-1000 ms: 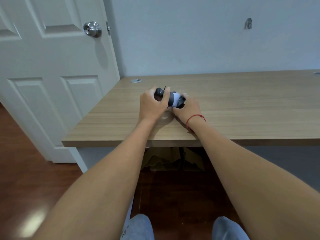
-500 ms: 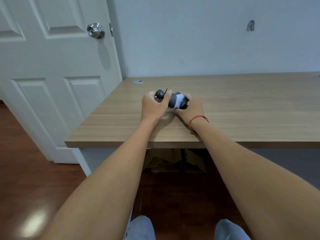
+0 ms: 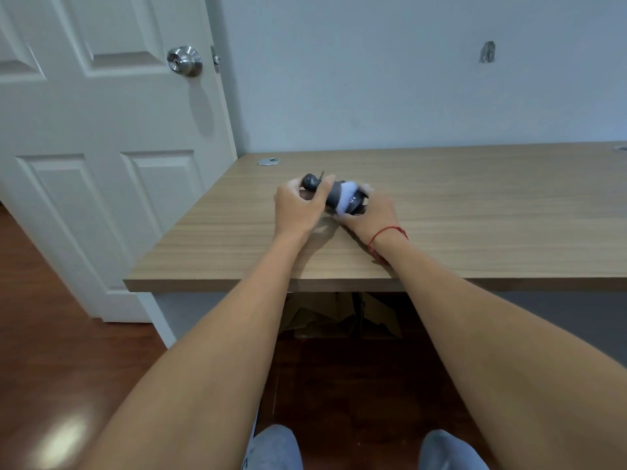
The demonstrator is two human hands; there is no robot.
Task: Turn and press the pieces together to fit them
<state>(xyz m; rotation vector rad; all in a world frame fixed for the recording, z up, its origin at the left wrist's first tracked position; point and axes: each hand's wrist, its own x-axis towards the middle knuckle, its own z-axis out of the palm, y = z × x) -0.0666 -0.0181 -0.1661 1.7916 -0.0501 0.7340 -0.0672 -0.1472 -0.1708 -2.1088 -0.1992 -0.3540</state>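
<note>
Nearby: door [image 3: 101, 147], grommet [image 3: 268, 161], wall [image 3: 390, 79].

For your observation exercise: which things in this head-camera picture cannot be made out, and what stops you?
- Dark grey and white object, head view: both hands cover most of it, so its kind is unclear.
- Left hand and right hand: fingertips hidden behind the object.
- Markings on the object's dark end: too small to read.
- Cardboard under the desk: shadowed, cut off by the desk edge.
</note>
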